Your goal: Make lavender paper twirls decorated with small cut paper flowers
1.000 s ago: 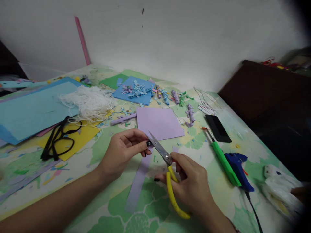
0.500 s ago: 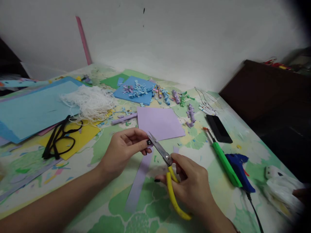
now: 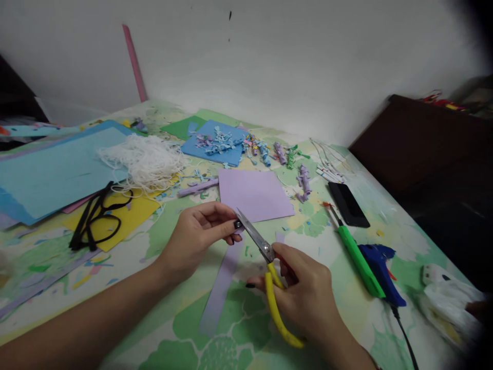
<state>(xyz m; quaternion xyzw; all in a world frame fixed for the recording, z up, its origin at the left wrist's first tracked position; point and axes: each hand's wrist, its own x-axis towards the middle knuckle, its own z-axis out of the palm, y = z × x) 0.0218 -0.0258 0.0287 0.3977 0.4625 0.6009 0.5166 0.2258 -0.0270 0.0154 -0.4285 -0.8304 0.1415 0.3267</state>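
Observation:
My left hand (image 3: 210, 226) is closed in a pinch at the top end of a long purple paper strip (image 3: 221, 288), which hangs down towards me over the tablecloth. In my right hand (image 3: 304, 288) is a pair of scissors (image 3: 262, 244) with yellow handles. Their blades point up and left, with the tips at my left thumb and fingertips. Exactly what lies between the blades is too small to make out. Just beyond the fingers lies a square purple sheet (image 3: 256, 192), with a rolled purple paper piece (image 3: 198, 187) at its left.
Eyeglasses (image 3: 98, 221) lie on yellow paper at left, near white string (image 3: 144, 162) and blue sheets (image 3: 57, 174). Curled paper pieces (image 3: 264, 153) sit at the back. At right are a phone (image 3: 348, 204), a green-handled tool (image 3: 360, 262) and a corded blue glue gun (image 3: 381, 267).
The camera view has shifted very slightly. Both hands, the paper strip and the scissors keep nearly the same pose.

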